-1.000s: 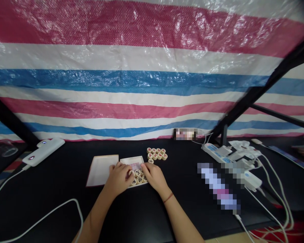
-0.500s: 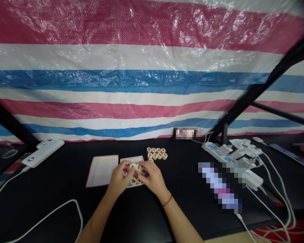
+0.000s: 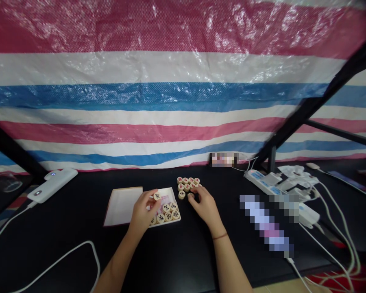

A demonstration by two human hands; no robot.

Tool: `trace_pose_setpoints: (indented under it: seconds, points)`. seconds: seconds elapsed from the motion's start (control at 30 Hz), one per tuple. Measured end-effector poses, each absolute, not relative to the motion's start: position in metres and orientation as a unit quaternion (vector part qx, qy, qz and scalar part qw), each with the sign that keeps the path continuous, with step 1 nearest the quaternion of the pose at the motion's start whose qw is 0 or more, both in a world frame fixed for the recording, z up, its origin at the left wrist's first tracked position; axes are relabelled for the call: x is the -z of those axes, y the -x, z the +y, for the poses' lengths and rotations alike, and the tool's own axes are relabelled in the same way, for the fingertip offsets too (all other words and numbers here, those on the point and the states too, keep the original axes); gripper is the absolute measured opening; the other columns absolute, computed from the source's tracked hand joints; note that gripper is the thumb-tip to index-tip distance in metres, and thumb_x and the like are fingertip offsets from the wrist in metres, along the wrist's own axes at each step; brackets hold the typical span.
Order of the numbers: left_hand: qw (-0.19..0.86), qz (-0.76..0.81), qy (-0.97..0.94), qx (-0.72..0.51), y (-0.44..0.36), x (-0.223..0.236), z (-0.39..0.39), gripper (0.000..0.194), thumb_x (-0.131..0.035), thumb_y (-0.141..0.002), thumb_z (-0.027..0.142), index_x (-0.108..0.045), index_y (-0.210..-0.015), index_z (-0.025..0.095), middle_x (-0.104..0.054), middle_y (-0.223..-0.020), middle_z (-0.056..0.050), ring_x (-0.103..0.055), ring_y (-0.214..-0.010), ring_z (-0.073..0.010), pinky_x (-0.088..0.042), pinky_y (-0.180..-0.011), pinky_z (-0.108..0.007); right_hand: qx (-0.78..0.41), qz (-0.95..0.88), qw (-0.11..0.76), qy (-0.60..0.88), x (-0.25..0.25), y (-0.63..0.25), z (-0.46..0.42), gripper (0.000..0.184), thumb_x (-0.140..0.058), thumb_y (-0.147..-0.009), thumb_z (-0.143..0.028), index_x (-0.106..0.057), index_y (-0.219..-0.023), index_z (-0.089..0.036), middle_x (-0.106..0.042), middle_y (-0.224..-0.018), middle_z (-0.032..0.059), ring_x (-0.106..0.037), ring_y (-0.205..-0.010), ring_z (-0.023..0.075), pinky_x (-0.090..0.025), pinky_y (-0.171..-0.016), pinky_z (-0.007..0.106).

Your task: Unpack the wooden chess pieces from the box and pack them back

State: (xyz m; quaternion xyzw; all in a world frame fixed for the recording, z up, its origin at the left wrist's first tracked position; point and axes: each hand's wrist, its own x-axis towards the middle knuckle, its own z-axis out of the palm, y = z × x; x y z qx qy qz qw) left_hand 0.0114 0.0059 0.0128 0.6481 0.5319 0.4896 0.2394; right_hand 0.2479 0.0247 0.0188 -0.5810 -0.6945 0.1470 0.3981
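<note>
My left hand (image 3: 144,212) pinches a round xiangqi piece (image 3: 157,196) with a black character, over the left side of an open white box (image 3: 170,192). Several black-marked pieces (image 3: 168,217) lie in the box's near part, and a pinkish printed sheet shows on its floor. To the right, my right hand (image 3: 205,204) is closed at table height on another piece (image 3: 190,195), mostly covered by the fingers. Just left of those fingers is a black-marked piece (image 3: 181,194). Behind stand two rows of red-marked pieces (image 3: 185,180), partly hidden by the hand.
The box lid (image 3: 124,206) lies inside up, left of the box. A white device (image 3: 52,185) with a cable is at the far left. On the right are a power strip (image 3: 264,181) with plugs and cables, and a blurred-out long object (image 3: 266,226). Striped sheeting (image 3: 158,134) hangs behind.
My right hand has left the box and moved right to the rows, with a piece in its fingers. My left hand stays at the box, now lifting one piece. More of the box interior shows.
</note>
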Motion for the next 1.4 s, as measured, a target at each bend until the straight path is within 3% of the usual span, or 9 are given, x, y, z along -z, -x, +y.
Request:
trace_pose_setpoints:
  seconds: [0.1,0.2,0.3,0.53,0.77,1.23,1.4]
  points:
    - [0.194,0.511,-0.711,-0.442,-0.017,-0.016,0.000,0.022,-0.062,-0.081,0.028,-0.064,-0.103,0.023,-0.065,-0.085,-0.001,-0.064,-0.071,-0.0138,-0.055,-0.070,-0.027,-0.202,-0.715,0.429,0.513,-0.028,-0.226,0.016,0.018,-0.059,-0.084,-0.034,-0.063,-0.095,-0.020,-0.065,-0.085,0.0031,-0.057,-0.068,0.0147,-0.047,-0.065,0.025]
    - [0.172,0.486,-0.756,-0.404,-0.021,-0.018,-0.004,0.022,-0.060,-0.080,0.018,-0.063,-0.101,0.024,-0.067,-0.089,-0.002,-0.065,-0.080,-0.0162,-0.054,-0.075,-0.029,-0.253,-0.750,0.420,0.445,-0.032,-0.202,0.006,0.025,-0.069,-0.077,-0.035,-0.064,-0.097,-0.020,-0.066,-0.083,0.0017,-0.058,-0.068,0.0142,-0.048,-0.066,0.024]
    - [0.160,0.475,-0.770,-0.394,-0.022,-0.019,-0.005,0.024,-0.057,-0.080,0.012,-0.062,-0.100,0.024,-0.067,-0.091,-0.002,-0.064,-0.087,-0.0177,-0.054,-0.080,-0.030,-0.273,-0.748,0.429,0.427,-0.033,-0.188,0.001,0.019,-0.067,-0.078,-0.030,-0.066,-0.094,-0.020,-0.067,-0.081,0.0017,-0.060,-0.068,0.0140,-0.049,-0.065,0.024]
    - [0.148,0.490,-0.772,-0.377,-0.016,-0.017,-0.003,0.040,-0.062,-0.084,0.030,-0.054,-0.123,0.022,-0.066,-0.096,-0.006,-0.063,-0.090,-0.0205,-0.053,-0.083,-0.035,-0.146,-0.668,0.456,0.570,-0.023,-0.233,0.019,0.022,-0.055,-0.080,-0.026,-0.066,-0.097,-0.018,-0.068,-0.092,0.0078,-0.062,-0.078,0.0189,-0.050,-0.073,0.030]
    - [0.150,0.496,-0.773,-0.366,-0.014,-0.016,-0.002,0.032,-0.052,-0.090,0.030,-0.056,-0.120,0.020,-0.066,-0.092,-0.006,-0.062,-0.086,-0.0203,-0.052,-0.081,-0.036,-0.172,-0.661,0.375,0.627,-0.003,-0.260,0.026,0.023,-0.055,-0.075,-0.032,-0.063,-0.093,-0.020,-0.069,-0.091,0.0060,-0.062,-0.077,0.0202,-0.049,-0.073,0.032]
    - [0.114,0.519,-0.780,-0.330,-0.015,-0.020,-0.003,0.023,-0.048,-0.091,0.025,-0.065,-0.107,0.023,-0.070,-0.094,-0.005,-0.063,-0.089,-0.0209,-0.045,-0.083,-0.038,-0.124,-0.691,0.376,0.604,-0.002,-0.252,0.026,0.019,-0.055,-0.077,-0.024,-0.062,-0.095,-0.020,-0.066,-0.090,0.0064,-0.059,-0.080,0.0211,-0.048,-0.073,0.033]
    - [0.061,0.552,-0.787,-0.267,-0.024,-0.026,-0.002,0.025,-0.046,-0.090,0.021,-0.068,-0.102,0.023,-0.070,-0.097,-0.005,-0.061,-0.093,-0.0225,-0.039,-0.083,-0.041,-0.197,-0.712,0.414,0.531,-0.019,-0.234,0.019,0.023,-0.047,-0.092,-0.032,-0.064,-0.101,-0.020,-0.068,-0.098,0.0078,-0.063,-0.086,0.0202,-0.048,-0.079,0.031]
